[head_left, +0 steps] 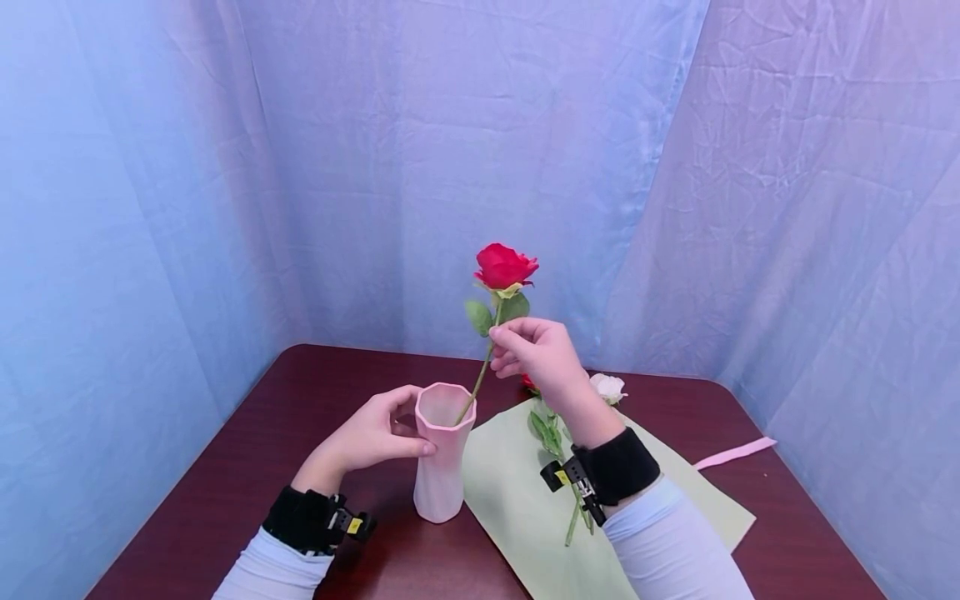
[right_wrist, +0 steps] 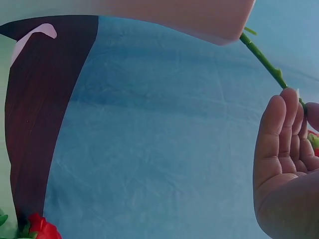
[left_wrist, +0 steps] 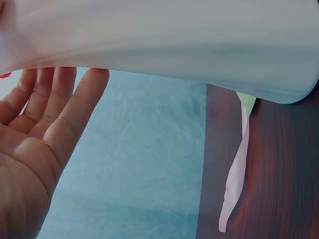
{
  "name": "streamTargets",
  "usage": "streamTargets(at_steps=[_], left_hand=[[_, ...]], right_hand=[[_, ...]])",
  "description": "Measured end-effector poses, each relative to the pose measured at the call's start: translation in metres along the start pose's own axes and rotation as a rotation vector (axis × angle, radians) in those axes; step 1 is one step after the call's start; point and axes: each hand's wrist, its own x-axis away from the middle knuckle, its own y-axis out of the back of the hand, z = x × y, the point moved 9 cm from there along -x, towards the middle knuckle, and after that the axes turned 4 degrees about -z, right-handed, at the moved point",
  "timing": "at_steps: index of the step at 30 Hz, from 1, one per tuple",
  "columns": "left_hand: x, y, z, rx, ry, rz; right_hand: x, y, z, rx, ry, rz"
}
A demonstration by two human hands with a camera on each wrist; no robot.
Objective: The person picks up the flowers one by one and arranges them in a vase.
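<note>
A pink-and-white vase with a faceted rim stands upright on the table. My left hand holds it near the top, thumb on the front and fingers round the far side. The left wrist view shows the fingertips against the wall of the vase. A single red rose leans above the vase, the lower end of its stem inside the mouth. Thumb and fingers of my right hand pinch that stem just below the leaves. In the right wrist view the green stem runs from the vase rim to the fingertips.
A pale green paper sheet lies right of the vase. On it are a white flower and another red rose, partly hidden by my right arm. A pink ribbon sticks out toward the right. Blue curtains surround the dark table.
</note>
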Motion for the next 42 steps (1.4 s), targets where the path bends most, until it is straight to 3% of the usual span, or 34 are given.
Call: streamTargets(at_steps=[11,27,36,42], left_hand=[[0.001,0.003,-0.002,-0.032,0.011,0.002],[0.001,0.002,-0.003,-0.071,0.021,0.001],[0.001,0.002,-0.002,-0.081,0.017,0.007],[0.001,0.003,-0.001,-0.099,0.023,0.003]], right_hand=[[0.004,-0.014,-0.004,0.012,0.007,0.04],[0.011,-0.024,-0.019,0.204,-0.001,0.08],[0.014,-0.034,-0.027,0.222,-0.023,0.13],[0.013,-0.038,-0.025,0.246,0.021,0.14]])
